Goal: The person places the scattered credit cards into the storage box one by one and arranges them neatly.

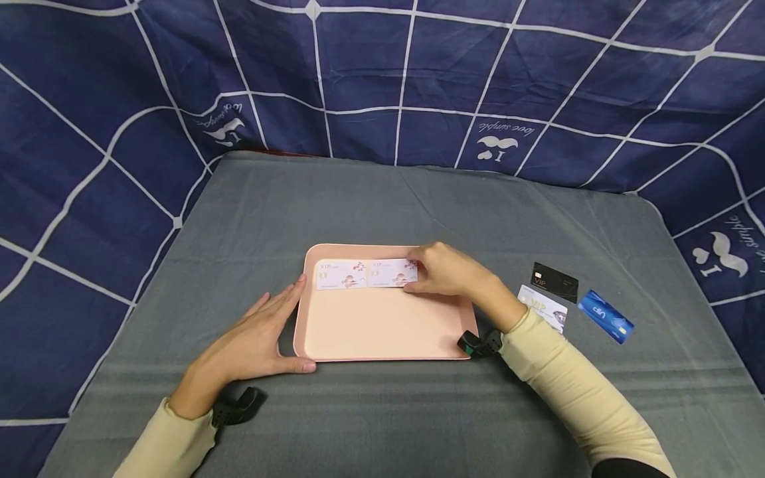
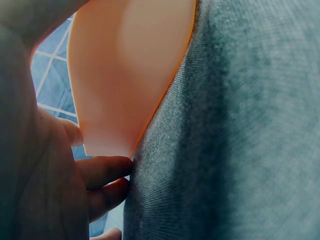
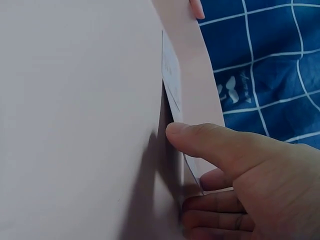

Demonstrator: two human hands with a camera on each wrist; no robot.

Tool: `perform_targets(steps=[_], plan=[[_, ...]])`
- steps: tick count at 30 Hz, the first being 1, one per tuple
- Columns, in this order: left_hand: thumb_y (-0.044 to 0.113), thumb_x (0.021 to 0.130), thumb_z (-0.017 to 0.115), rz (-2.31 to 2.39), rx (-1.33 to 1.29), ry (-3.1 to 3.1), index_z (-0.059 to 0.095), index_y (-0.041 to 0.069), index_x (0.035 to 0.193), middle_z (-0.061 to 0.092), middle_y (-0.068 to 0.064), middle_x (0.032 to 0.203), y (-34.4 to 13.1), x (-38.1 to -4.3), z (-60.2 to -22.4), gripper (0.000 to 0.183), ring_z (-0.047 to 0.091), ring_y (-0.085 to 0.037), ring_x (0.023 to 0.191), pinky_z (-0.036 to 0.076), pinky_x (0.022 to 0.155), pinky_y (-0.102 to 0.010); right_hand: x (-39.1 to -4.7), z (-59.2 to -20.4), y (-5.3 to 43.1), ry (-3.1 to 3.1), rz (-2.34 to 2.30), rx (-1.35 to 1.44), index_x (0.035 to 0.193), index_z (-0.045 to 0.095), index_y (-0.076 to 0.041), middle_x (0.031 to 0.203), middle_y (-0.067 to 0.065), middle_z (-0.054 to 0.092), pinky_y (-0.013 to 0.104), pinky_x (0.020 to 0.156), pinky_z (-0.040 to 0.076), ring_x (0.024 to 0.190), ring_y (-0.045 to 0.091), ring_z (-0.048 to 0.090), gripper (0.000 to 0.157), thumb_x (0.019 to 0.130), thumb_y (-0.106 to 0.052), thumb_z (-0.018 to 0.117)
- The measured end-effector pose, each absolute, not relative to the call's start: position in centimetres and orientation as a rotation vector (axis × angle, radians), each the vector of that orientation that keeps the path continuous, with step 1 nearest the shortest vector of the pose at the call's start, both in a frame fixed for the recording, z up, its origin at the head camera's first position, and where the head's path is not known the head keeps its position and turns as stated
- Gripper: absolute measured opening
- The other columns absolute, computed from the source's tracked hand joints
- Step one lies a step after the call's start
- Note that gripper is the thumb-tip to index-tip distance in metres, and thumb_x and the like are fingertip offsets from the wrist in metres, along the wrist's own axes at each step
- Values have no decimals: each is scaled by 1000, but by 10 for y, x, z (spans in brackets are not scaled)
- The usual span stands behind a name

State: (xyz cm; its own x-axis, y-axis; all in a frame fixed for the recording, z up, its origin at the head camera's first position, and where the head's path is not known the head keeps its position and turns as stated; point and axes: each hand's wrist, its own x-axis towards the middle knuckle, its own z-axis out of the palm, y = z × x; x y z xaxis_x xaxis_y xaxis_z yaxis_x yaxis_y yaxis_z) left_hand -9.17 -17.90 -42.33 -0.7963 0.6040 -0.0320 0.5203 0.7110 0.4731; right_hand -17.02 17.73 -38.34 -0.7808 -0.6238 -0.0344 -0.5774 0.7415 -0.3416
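Note:
A pink tray [image 1: 382, 332] lies on the grey cloth with two white VIP cards side by side along its far edge. The left card [image 1: 341, 275] lies flat in the tray's far left corner. My right hand [image 1: 448, 269] pinches the right card [image 1: 391, 273] by its right end, thumb on the near edge and fingers at the far one. In the right wrist view this card [image 3: 175, 107] is tilted a little off the tray floor. My left hand [image 1: 257, 338] is spread at the tray's left side, thumb at the near left corner and fingertips along the left rim.
Right of the tray, three more cards lie on the grey cloth [image 1: 269, 212]: a black one [image 1: 554, 282], a white one [image 1: 542, 307] partly behind the right forearm, and a blue one [image 1: 606, 317]. A blue checked cloth [image 1: 364, 66] rises behind the table and at its sides.

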Motion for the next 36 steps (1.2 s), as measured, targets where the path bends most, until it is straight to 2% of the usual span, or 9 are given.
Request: perform_targets(steps=[14, 24, 36], plan=[[73, 70, 74, 687, 926, 2746, 4, 7, 159, 19, -17, 162, -178, -91, -425, 131, 29, -40, 143, 17, 112, -63, -168, -385, 175, 2822, -373, -926, 96, 67, -6, 70, 0, 55, 27, 55, 38, 61, 11, 46, 35, 81, -34, 82], [74, 68, 74, 684, 916, 2738, 5, 7, 159, 17, -16, 162, -178, -91, -423, 133, 28, -39, 144, 16, 113, -63, -167, -385, 173, 2837, -359, -930, 85, 66, -8, 65, -4, 46, 27, 52, 35, 57, 11, 43, 32, 78, -33, 84], [75, 69, 73, 690, 916, 2741, 5, 7, 159, 19, -17, 162, -178, -91, -423, 132, 29, -40, 143, 17, 113, -63, -166, -385, 174, 2846, -377, -909, 98, 68, -4, 66, -4, 48, 28, 54, 38, 60, 11, 46, 37, 77, -30, 85]])
